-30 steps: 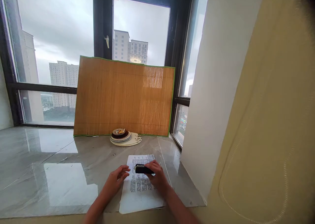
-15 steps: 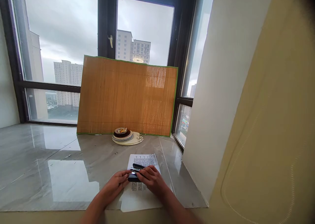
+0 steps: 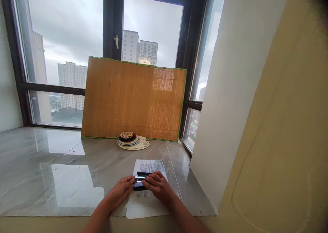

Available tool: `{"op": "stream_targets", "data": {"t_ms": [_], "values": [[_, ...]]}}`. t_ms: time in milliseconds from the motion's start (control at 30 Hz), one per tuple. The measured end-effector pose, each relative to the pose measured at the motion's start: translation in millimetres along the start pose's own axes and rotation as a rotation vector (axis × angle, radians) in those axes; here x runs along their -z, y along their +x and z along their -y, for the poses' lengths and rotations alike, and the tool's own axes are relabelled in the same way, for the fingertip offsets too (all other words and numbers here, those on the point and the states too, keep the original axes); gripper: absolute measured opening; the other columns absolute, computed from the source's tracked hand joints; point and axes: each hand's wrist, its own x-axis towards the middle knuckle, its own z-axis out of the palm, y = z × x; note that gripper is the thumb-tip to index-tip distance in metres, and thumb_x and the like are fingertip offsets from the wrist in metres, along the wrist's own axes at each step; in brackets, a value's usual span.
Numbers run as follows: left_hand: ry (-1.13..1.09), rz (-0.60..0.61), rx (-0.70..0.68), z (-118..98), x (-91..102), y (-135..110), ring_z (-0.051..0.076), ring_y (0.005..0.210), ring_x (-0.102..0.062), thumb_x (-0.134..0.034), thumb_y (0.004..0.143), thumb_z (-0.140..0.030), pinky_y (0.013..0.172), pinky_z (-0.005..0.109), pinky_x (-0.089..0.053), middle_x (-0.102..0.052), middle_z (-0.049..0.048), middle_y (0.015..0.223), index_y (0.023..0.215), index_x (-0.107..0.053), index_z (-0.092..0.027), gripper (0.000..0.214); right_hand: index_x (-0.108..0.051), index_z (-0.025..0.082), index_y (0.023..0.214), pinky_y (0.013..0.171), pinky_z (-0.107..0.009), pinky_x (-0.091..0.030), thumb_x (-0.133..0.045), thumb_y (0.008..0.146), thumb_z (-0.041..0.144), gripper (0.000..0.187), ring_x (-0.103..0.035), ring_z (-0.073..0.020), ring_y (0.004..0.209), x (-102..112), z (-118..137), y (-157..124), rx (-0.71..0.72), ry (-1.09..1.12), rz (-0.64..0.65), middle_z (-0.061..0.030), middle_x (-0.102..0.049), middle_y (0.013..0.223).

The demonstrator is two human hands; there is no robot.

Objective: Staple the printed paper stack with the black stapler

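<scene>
A black stapler (image 3: 139, 188) lies opened up above printed paper sheets (image 3: 146, 209), its shiny metal rail showing between the dark top arm and the base. From the right, my right hand (image 3: 159, 188) wraps its fingers around the stapler, covering that end. My left hand (image 3: 121, 190) is closed at the opposite end, fingertips pinched against the metal part. Whether a small piece such as a staple strip sits in the left fingertips is too small to tell. The sheets lie on the grey stone sill, partly beneath both hands.
Behind the paper, a stack of plates (image 3: 128, 141) rests on a pale oval plate (image 3: 143, 144). A bamboo mat (image 3: 133, 99) with green edging leans against the window. The glossy sill (image 3: 112, 164) ends at a front edge near me, and a white wall (image 3: 217, 123) rises on the right.
The stapler's metal part and top arm have shifted slightly between my fingers. Both hands stay in nearly the same place, and the view has moved a little.
</scene>
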Motion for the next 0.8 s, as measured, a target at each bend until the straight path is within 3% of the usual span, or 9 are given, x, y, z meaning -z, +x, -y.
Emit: {"op": "stream_targets", "data": {"t_ms": [133, 300, 400, 467, 600, 800], "values": [[0.010, 0.002, -0.006, 0, 1.1, -1, 0.020, 0.102, -0.062, -0.080, 0.083, -0.042, 0.091, 0.024, -0.047, -0.072, 0.0094, 0.105, 0.103, -0.078, -0.016, 0.033, -0.066, 0.021, 0.115, 0.094, -0.034, -0.048, -0.058, 0.102, 0.013, 0.017, -0.064, -0.0148, 0.097, 2, 1, 2, -0.013, -0.030, -0.011, -0.0012, -0.076, 0.103], [-0.010, -0.009, -0.004, 6, 7.4, 3, 0.016, 0.085, -0.060, -0.083, 0.081, -0.040, 0.077, 0.022, -0.046, -0.071, 0.0074, 0.092, 0.091, -0.077, -0.014, 0.028, -0.066, 0.020, 0.114, 0.096, -0.034, -0.048, -0.061, 0.101, 0.013, 0.016, -0.062, -0.0138, 0.100, 8, 6, 5, 0.095, -0.108, 0.036, -0.0007, -0.075, 0.106], [-0.073, 0.032, 0.002, 5, 6.3, 5, 0.018, 0.086, -0.062, -0.083, 0.081, -0.039, 0.082, 0.025, -0.048, -0.072, 0.0096, 0.091, 0.090, -0.077, -0.012, 0.028, -0.066, 0.019, 0.114, 0.097, -0.034, -0.048, -0.061, 0.101, 0.014, 0.015, -0.062, -0.0138, 0.102, 9, 7, 6, 0.143, -0.148, 0.025, -0.0011, -0.074, 0.109], [-0.078, -0.003, -0.001, 3, 3.8, 4, 0.020, 0.091, -0.064, -0.085, 0.078, -0.037, 0.086, 0.027, -0.049, -0.073, 0.0098, 0.092, 0.090, -0.078, -0.014, 0.027, -0.066, 0.020, 0.114, 0.099, -0.035, -0.048, -0.060, 0.101, 0.015, 0.015, -0.062, -0.0142, 0.104, 9, 7, 5, 0.152, -0.167, 0.013, -0.0013, -0.074, 0.110], [-0.036, -0.088, -0.025, -4, -2.5, 0, 0.024, 0.099, -0.066, -0.088, 0.072, -0.039, 0.094, 0.030, -0.050, -0.074, 0.0087, 0.094, 0.087, -0.078, -0.017, 0.028, -0.066, 0.022, 0.112, 0.099, -0.037, -0.048, -0.059, 0.101, 0.012, 0.017, -0.063, -0.0161, 0.103, 11, 8, 5, 0.093, -0.150, 0.002, -0.0020, -0.075, 0.108], [0.006, -0.056, -0.067, -1, -2.0, 1, 0.027, 0.107, -0.066, -0.085, 0.074, -0.048, 0.102, 0.036, -0.048, -0.075, 0.0090, 0.100, 0.092, -0.078, -0.017, 0.036, -0.066, 0.023, 0.114, 0.097, -0.039, -0.049, -0.056, 0.103, 0.012, 0.019, -0.063, -0.0177, 0.103, 15, 9, 5, 0.070, -0.137, 0.015, -0.0019, -0.076, 0.107]]}}
